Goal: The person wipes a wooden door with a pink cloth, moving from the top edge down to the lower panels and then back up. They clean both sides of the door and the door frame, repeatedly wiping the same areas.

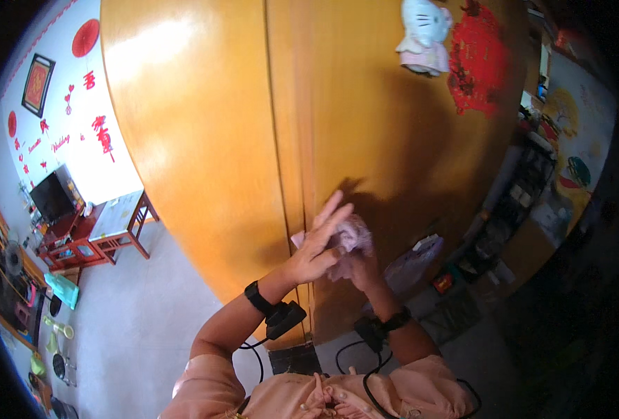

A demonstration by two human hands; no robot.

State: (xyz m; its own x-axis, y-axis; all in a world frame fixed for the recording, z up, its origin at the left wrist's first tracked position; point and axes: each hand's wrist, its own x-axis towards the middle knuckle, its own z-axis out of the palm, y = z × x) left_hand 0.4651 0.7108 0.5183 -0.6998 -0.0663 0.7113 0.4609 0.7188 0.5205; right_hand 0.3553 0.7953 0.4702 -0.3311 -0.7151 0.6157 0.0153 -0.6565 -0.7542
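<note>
Both my hands are raised in front of a glossy yellow-brown wooden panel [210, 131]. A crumpled pink cloth [352, 233] is between them. My right hand [363, 269] grips the cloth from the right and below; its fingers are mostly hidden by the cloth. My left hand [317, 251] lies against the cloth's left side, fingers stretched upward, and a small corner of cloth sticks out to its left. Whether the left fingers pinch the cloth is not clear. Each wrist wears a black strap with a black device and cable. Shadows of the hands fall on the panel.
A white cat-figure ornament [424, 39] and a red paper decoration [477, 60] are on the panel above right. At left stand a low table [118, 214], a television [52, 196] and stools on a grey floor. A cluttered shelf [519, 199] stands at right; a pale bag [413, 264] hangs lower right.
</note>
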